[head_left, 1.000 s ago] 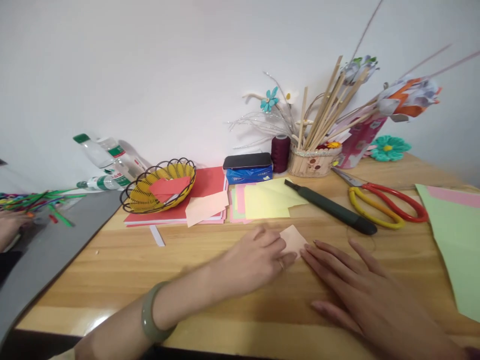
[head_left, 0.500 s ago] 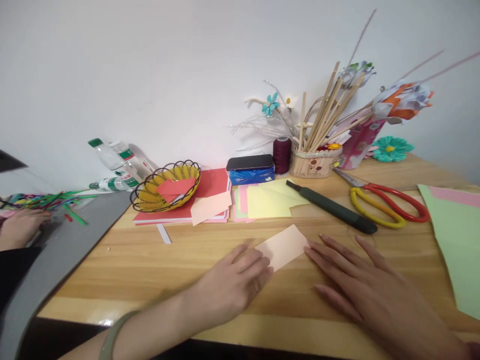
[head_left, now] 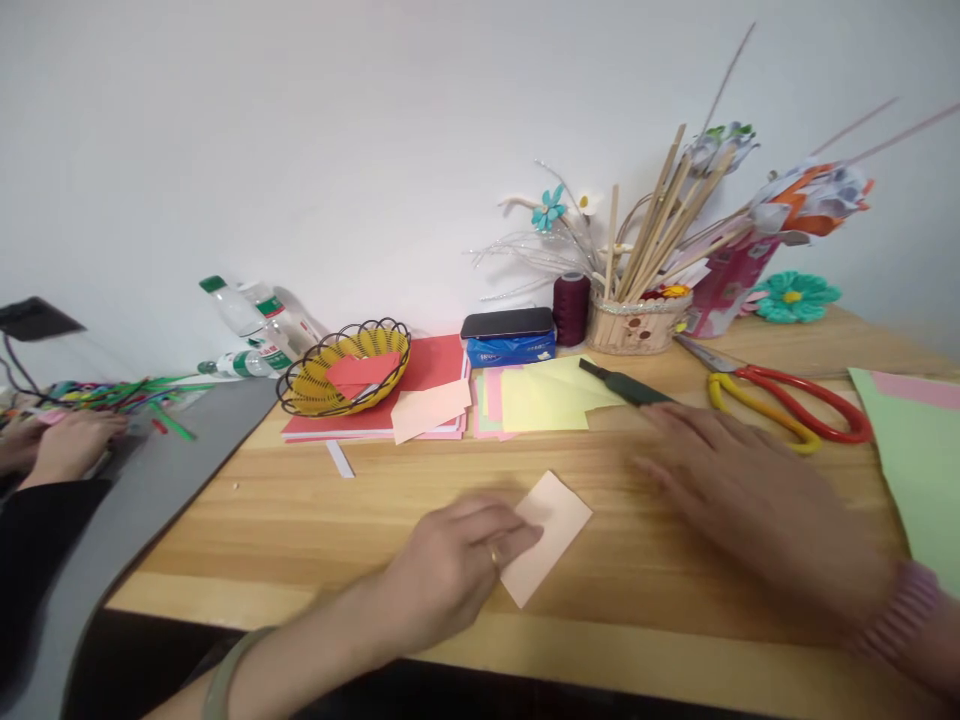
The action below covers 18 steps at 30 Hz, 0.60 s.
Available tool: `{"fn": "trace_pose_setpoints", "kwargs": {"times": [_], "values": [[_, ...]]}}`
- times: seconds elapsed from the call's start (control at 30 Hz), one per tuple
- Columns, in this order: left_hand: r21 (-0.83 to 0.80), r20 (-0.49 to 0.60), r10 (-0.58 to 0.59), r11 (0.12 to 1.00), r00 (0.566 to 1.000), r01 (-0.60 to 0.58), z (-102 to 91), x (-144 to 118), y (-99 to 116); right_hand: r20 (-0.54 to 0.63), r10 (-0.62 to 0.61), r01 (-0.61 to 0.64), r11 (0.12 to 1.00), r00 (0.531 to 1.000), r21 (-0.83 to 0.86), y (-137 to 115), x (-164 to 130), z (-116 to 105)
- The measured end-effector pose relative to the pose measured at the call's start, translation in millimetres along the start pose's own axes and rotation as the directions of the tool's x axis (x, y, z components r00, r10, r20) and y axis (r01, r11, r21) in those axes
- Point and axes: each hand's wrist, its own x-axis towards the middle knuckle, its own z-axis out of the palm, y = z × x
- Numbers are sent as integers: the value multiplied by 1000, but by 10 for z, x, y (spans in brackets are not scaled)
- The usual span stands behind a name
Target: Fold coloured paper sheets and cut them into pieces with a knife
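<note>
left hand (head_left: 457, 560), grip flat, pinned paper (head_left: 551, 535) lower centre against sliding; right hand (head_left: 742, 490) open over knife (head_left: 626, 385).

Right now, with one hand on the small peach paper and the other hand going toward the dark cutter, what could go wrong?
1. The right hand lies over the dark utility knife; whether its blade is out cannot be seen, so a blind grab might cut a finger.
2. The left hand covers only one end of the peach paper, so it may slide or turn on the table.
3. The scissors lie close beside the right hand and could be bumped.
</note>
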Motion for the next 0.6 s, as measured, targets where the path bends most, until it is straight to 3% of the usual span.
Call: {"fn": "trace_pose_setpoints", "kwargs": {"times": [0.1, 0.17, 0.23, 0.43, 0.6], "values": [[22, 158, 53, 998, 986, -57, -5, 173, -136, 41, 80, -76, 994, 996, -83, 101, 206, 73], [43, 289, 60, 996, 956, -76, 20, 269, -220, 60, 85, -80, 994, 995, -79, 155, 282, 141], [47, 352, 37, 997, 935, -57, 53, 335, -270, 77, 77, -72, 995, 994, -68, 201, 316, 204], [-70, 252, -107, 989, 962, 128, 108, 477, -294, 79, 103, -102, 995, 992, -20, 286, 321, 271], [-135, 269, -276, 938, 923, 320, 123, 607, -338, 46, 103, -104, 994, 994, 20, 263, 252, 234]]}}
